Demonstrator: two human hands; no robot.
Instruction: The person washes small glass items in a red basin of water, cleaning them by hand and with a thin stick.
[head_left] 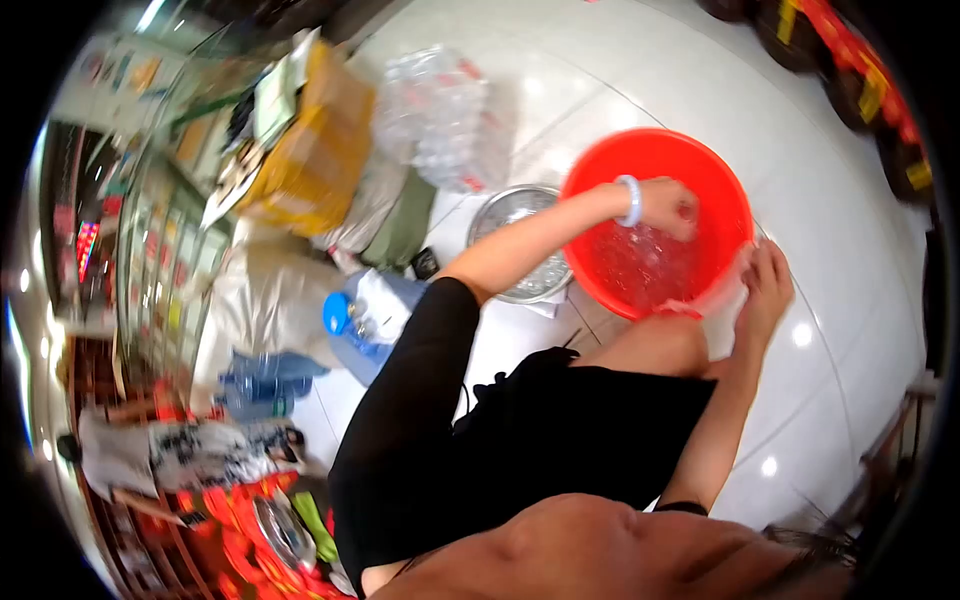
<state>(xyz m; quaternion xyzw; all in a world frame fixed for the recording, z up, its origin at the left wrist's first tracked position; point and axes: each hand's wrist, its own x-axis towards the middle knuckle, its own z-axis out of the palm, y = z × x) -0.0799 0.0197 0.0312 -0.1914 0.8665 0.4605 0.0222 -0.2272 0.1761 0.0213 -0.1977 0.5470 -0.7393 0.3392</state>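
Observation:
My left hand (668, 207), with a pale bracelet at the wrist, is curled closed over the red basin (597, 158); what its fingers hold is too small to tell. Below it, clear, shiny small pieces (645, 262) lie inside the basin. At the basin's lower right rim my right hand (765, 290) pinches a thin, translucent pinkish bag (728, 292). A round metal bowl (483, 222) with clear pieces in it stands on the floor, left of the basin and partly behind my left forearm.
Wrapped clear bottles (440, 120) and a taped yellow carton (320, 140) stand at the upper left. A blue-capped water jug (345, 318) lies near my left arm. Another person (190, 455) is at the lower left. Dark round objects (860, 95) line the upper right edge.

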